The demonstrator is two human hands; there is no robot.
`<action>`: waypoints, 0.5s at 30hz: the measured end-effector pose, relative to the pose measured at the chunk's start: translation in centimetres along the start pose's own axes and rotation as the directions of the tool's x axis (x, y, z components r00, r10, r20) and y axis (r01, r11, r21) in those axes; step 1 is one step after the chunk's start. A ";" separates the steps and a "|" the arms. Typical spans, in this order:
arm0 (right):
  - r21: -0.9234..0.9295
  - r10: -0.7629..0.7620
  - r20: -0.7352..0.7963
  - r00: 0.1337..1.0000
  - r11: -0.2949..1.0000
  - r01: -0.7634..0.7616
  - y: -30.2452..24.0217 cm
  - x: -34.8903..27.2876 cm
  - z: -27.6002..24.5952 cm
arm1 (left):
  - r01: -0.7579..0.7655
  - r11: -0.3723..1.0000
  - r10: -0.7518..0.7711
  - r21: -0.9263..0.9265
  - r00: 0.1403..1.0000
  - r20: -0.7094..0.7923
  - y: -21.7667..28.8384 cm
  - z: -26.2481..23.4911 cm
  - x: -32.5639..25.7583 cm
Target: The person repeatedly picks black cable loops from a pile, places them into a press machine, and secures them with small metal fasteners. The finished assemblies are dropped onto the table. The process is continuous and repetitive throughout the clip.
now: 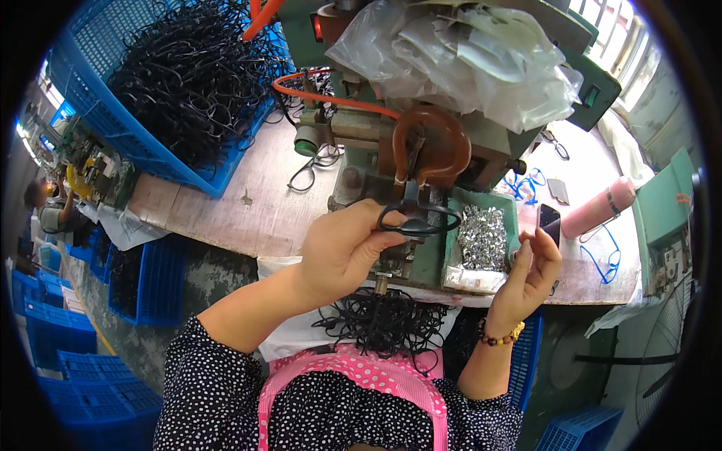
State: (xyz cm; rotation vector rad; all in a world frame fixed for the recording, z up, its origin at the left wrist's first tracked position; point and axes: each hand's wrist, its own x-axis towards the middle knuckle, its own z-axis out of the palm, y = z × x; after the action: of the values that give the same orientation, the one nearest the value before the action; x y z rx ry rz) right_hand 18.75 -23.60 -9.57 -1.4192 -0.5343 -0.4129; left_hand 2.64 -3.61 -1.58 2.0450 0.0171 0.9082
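Observation:
My left hand [340,246] pinches a black eyeglass frame front [412,225] between thumb and fingers. It holds the frame up at the machine, just below a brown curved guard [456,154]. To the right, my right hand [530,274] is raised with thumb and fingertips together. Whatever sits between those fingertips is too small to make out. Beside this hand is a green tray [456,204] with many small shiny metal pieces [483,237]. On my lap, a pile of black eyeglass frames [387,319] rests over white cloth.
A blue basket [98,94] heaped with black frames stands at the far left. Clear plastic bags [459,60] drape over the machine. On the right lie a pink bottle [599,209], a phone [549,219] and blue frames [605,259]. A person [54,214] works far left.

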 end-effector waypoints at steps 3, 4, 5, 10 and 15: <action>-0.067 0.385 0.016 0.923 0.921 -0.383 2.9 -0.3 -1.0 | -0.066 0.996 0.067 0.060 0.998 -0.017 0.0 0.3 -0.2; -0.070 0.336 0.043 0.941 0.940 -0.333 3.4 -0.6 -1.4 | -0.059 0.996 0.060 0.065 0.998 -0.015 0.0 0.4 -0.3; -0.200 0.199 0.157 0.967 0.966 -0.166 3.6 -0.8 -1.6 | -0.026 0.997 0.027 0.073 0.999 -0.018 0.0 0.4 -0.3; -0.625 -0.025 0.546 0.837 0.654 0.427 3.1 -1.0 -0.6 | -0.135 0.991 0.134 -0.009 0.990 -0.044 0.0 0.4 0.2; -0.578 -0.056 0.532 0.845 0.705 0.410 3.3 -0.5 1.2 | -0.201 0.978 0.204 0.065 0.978 -0.050 -0.5 -0.1 -0.1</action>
State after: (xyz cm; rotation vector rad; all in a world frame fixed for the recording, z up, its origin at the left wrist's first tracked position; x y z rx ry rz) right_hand 20.12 -22.04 -12.50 -2.2073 -1.0647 -0.4949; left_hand 2.66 -3.30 -1.99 2.1026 -0.1374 1.1030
